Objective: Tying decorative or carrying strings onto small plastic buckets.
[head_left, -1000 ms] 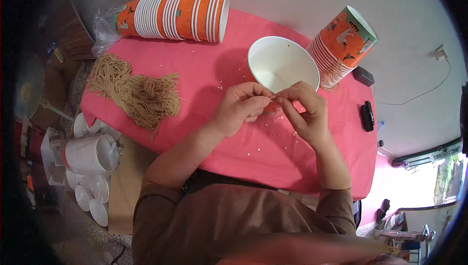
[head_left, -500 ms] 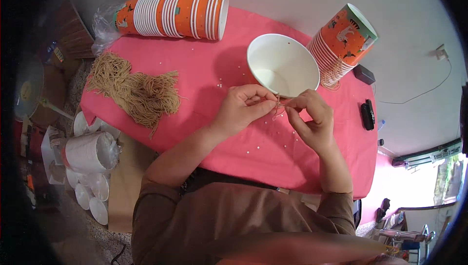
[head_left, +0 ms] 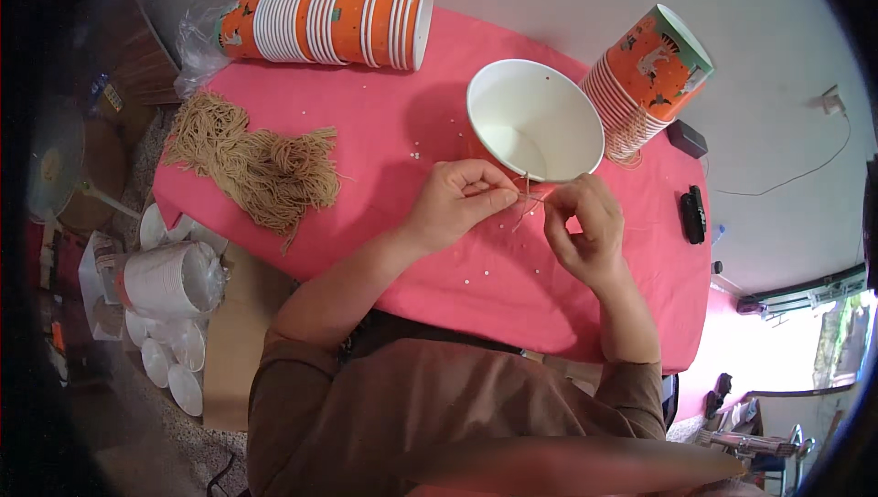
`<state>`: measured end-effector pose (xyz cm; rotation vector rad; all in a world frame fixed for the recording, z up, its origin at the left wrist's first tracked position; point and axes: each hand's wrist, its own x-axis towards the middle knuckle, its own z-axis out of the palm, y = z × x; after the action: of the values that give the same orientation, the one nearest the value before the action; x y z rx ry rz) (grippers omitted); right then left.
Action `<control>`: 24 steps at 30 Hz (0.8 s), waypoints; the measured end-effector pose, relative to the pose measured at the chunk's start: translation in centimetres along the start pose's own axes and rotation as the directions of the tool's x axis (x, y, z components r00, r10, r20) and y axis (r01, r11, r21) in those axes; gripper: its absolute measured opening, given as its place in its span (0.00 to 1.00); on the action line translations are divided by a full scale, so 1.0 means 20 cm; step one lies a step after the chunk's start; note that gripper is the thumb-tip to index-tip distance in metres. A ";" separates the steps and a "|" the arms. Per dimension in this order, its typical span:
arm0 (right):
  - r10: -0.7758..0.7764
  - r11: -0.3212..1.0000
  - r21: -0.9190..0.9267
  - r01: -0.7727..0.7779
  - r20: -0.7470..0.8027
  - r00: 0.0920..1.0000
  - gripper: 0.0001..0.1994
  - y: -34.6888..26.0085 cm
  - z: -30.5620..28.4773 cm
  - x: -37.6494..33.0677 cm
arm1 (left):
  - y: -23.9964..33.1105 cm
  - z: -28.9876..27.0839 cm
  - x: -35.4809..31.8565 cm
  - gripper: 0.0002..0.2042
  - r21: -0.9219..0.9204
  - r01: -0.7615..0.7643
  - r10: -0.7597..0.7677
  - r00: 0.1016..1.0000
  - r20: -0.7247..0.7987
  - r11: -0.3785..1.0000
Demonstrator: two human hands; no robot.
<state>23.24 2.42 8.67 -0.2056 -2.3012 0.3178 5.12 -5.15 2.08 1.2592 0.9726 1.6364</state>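
A large paper tub [head_left: 521, 122], white inside and orange outside, stands on the pink-covered table just beyond my hands. At its near rim, my left hand [head_left: 466, 203] is closed, with thumb and fingertips pinching a thin tan string [head_left: 525, 206]. My right hand [head_left: 590, 227] is closed too, pinching the string a little to the right. Between the two pinches a short length is drawn out, and loose ends hang down in front of the tub. Whether the string is fastened to the rim is too small to tell.
A bundle of tan strings [head_left: 261, 163] lies on the left of the pink cloth [head_left: 402, 300]. Stacked orange tubs [head_left: 357, 26] lie on their side at the back; another stack [head_left: 645, 76] leans at the right, strings draped beside it. A black object [head_left: 692, 215] lies near the right edge.
My right hand has drawn slightly away from my left, and the string between them is straighter. The whole scene has shifted slightly in view.
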 end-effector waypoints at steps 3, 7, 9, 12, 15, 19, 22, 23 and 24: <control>-0.101 0.989 -0.101 0.104 0.036 0.994 0.12 0.00 -0.01 -0.01 | -0.02 -0.02 0.00 0.04 0.109 -0.093 0.095 0.995 -0.015 0.990; -0.249 0.934 -0.239 0.264 0.089 0.964 0.11 0.01 0.01 -0.06 | 0.02 -0.03 -0.05 0.06 0.190 -0.179 0.212 0.963 -0.168 0.965; -0.270 0.914 -0.283 0.291 0.109 0.957 0.11 -0.02 0.02 -0.07 | 0.02 -0.04 -0.09 0.05 0.253 -0.139 0.183 0.970 -0.159 0.957; -0.294 0.882 -0.337 0.329 0.152 0.944 0.11 -0.04 0.04 -0.10 | 0.09 0.02 -0.13 0.04 0.127 0.167 -0.174 0.984 0.044 0.978; -0.330 0.866 -0.344 0.363 0.153 0.931 0.12 -0.04 0.08 -0.10 | 0.05 0.02 -0.12 0.07 0.049 0.281 -0.285 0.955 0.087 0.958; -0.297 0.929 -0.191 0.318 0.129 0.946 0.13 -0.02 0.10 -0.11 | 0.02 0.00 -0.09 0.08 -0.104 0.358 -0.349 0.932 0.097 0.928; 0.176 0.975 0.116 -0.189 0.113 0.978 0.08 -0.04 0.08 -0.13 | 0.01 -0.02 -0.09 0.08 -0.187 0.341 -0.316 0.936 0.152 0.921; 0.380 0.883 0.239 -0.404 0.142 0.914 0.06 -0.06 0.07 -0.12 | 0.02 -0.01 -0.09 0.08 -0.187 0.343 -0.317 0.936 0.156 0.921; 0.382 0.883 0.237 -0.406 0.141 0.913 0.06 -0.06 0.08 -0.12 | 0.03 -0.01 -0.09 0.08 -0.168 0.346 -0.319 0.933 0.166 0.923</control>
<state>23.64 0.42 6.23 -0.5383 -2.2633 0.8509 5.17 -7.09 2.02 0.9961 0.8657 1.3261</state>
